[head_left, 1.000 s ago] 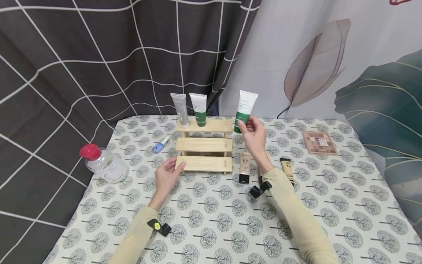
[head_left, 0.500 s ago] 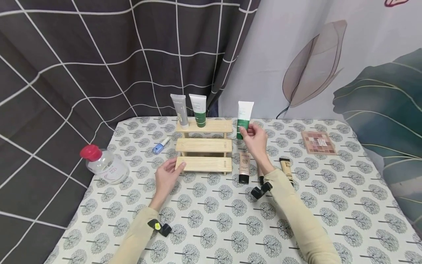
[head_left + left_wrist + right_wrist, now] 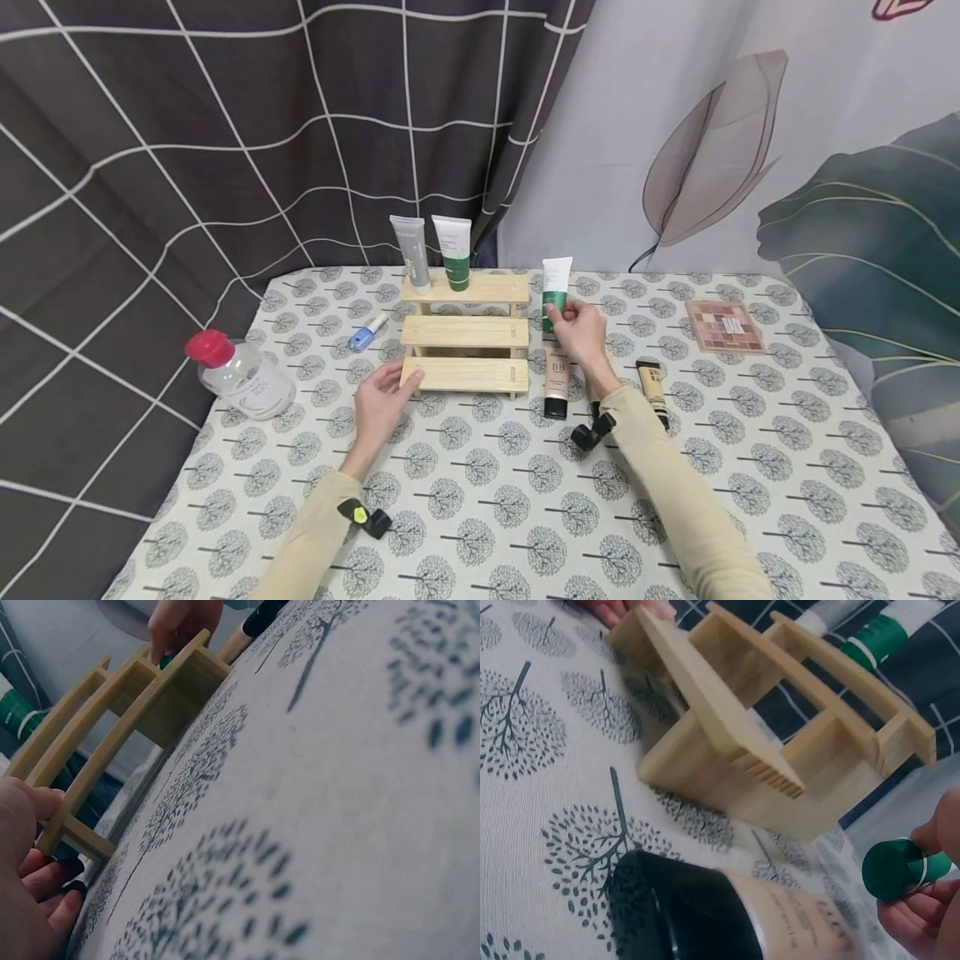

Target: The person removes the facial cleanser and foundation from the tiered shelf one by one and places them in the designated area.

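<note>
My right hand (image 3: 582,332) pinches a white and green squeeze tube (image 3: 557,283), cap down, just right of the stepped wooden rack (image 3: 465,332). Its green cap (image 3: 889,871) shows in the right wrist view. My left hand (image 3: 380,405) grips the left end of the rack's lowest step, thumb on top and fingers beneath, as the left wrist view shows. On the top step stand a grey tube (image 3: 412,252) and another white and green tube (image 3: 452,250). A beige BB cream tube (image 3: 557,379) lies on the cloth below my right hand.
A clear bottle with a red cap (image 3: 210,348) and a blue nail polish bottle (image 3: 365,333) are at the left. Right of my right forearm lies a small yellow-beige tube (image 3: 652,390), with an eyeshadow palette (image 3: 726,326) farther off. Dark and pale curtains hang behind the table.
My right hand has lowered the white and green tube and brought it slightly nearer to me, from more tilted to nearly upright. The left hand has kept its place on the rack.
</note>
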